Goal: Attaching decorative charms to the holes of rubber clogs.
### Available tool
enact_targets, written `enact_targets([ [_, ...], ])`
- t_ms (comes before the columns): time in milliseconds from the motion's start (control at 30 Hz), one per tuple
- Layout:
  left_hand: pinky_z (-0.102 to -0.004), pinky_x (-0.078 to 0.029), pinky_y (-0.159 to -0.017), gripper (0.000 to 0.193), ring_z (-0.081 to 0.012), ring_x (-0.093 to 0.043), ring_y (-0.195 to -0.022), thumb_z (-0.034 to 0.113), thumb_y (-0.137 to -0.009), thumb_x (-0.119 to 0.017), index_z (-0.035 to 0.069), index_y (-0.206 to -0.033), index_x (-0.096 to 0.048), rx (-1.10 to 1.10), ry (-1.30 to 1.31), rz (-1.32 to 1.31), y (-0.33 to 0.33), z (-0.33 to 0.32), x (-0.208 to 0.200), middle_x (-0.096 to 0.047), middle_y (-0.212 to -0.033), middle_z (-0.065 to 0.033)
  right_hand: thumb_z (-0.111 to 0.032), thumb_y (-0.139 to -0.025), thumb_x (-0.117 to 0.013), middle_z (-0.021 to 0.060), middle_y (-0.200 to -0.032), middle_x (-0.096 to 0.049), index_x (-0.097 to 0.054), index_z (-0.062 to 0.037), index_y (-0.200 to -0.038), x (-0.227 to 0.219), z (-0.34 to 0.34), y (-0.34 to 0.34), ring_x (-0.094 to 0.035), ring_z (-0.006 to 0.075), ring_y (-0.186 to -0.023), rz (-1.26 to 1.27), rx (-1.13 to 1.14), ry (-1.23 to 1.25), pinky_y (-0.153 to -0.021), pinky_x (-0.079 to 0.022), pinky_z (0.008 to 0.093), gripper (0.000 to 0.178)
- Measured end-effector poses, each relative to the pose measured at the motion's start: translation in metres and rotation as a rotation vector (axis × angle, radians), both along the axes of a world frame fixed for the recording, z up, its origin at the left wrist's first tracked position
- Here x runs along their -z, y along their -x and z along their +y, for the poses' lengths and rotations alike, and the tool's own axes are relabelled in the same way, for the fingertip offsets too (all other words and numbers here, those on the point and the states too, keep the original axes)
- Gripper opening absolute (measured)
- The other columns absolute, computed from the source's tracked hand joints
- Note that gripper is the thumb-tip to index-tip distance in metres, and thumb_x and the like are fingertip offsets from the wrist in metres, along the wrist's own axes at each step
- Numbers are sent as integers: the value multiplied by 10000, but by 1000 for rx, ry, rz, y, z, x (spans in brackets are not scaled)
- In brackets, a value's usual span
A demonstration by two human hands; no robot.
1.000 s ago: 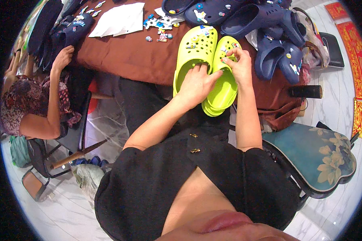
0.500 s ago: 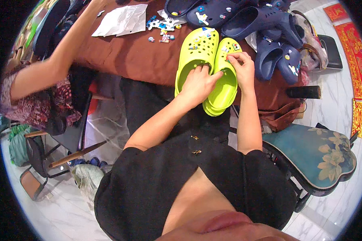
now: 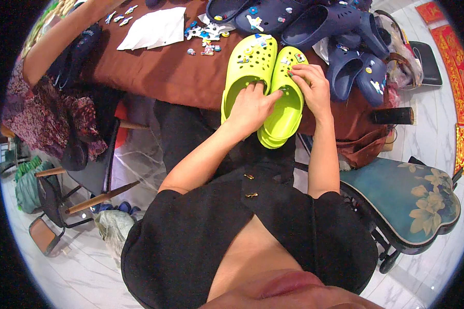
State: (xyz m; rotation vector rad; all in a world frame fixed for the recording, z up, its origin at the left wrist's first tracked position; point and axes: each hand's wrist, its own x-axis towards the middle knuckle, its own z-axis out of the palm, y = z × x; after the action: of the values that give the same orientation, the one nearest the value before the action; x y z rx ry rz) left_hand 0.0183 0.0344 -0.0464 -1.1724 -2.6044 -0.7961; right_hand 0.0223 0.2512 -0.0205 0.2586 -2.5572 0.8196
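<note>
The brown-cloth-covered worktop (image 3: 139, 77) bends soft at its near edge, and that slack cloth could let anything resting there slip. Navy clogs (image 3: 348, 23) crowd the far right corner, some leaning on others; a nudge could send the outermost pair over the right edge.

The lime-green clogs (image 3: 250, 62) lie side by side at the near edge, toes on the worktop, heels jutting past it above the wearer's lap (image 3: 185, 139). With the heels unsupported, the pair could tip lapward if the hold slackened.

At the left edge a co-worker's forearm (image 3: 69, 38) reaches across, and a careless sweep could scatter the white charms (image 3: 121, 19) lying near it.

The left hand (image 3: 255, 105) has its fingers curled inside the left clog's foot opening and its thumb reaching over to the right clog, holding the two together. Pressure on one clog could twist it away from the other.

The right hand (image 3: 314, 87) is narrow, thumb and forefinger drawn together at the right clog's upper, beside its opening.

Beyond the toes, near the far edge, a white paper sheet (image 3: 154, 28) lies beside a heap of loose charms (image 3: 207, 32); dragging the sheet could shift them.

A tiny green-and-red piece (image 3: 290, 74) shows at the right fingertips; whether it is pinched or seated I cannot tell. If loose, it could drop into the shoe.
</note>
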Motion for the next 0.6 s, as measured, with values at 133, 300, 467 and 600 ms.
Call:
enact_targets([
  [133,-446,-502,-701,410,-336,-595,-844,142,-799,-658,165,-1208,-640,-5,-26,22,1,-1,0,-542,-858,-149,-34,-835,-703,89,-953,-721,-728,-20,-942,10,-8,5,-662,235,-948,51,3,179,-841,-513,343,111],
  [300,-445,-501,-696,407,-332,-593,-828,141,-794,-661,165,-1199,-647,1,-20,12,1,0,1,-541,-845,-142,-18,-829,-705,88,-876,-713,-710,-16,-895,15,-10,5,-675,254,-867,117,197,332,-780,-526,347,67],
  [467,-439,-500,-691,404,-325,-592,-822,145,-789,-668,166,-1192,-652,-1,-13,16,1,1,2,-543,-842,-139,-8,-786,-736,97,-864,-704,-693,-8,-856,13,-8,3,-647,264,-829,226,181,91,-757,-516,359,82],
  [600,-440,-499,-686,397,-326,-592,-816,144,-792,-666,166,-1188,-654,0,-37,24,1,0,2,-543,-837,-140,-11,-767,-749,103,-865,-702,-690,-3,-845,12,-10,4,-641,274,-848,242,102,27,-771,-514,366,97],
])
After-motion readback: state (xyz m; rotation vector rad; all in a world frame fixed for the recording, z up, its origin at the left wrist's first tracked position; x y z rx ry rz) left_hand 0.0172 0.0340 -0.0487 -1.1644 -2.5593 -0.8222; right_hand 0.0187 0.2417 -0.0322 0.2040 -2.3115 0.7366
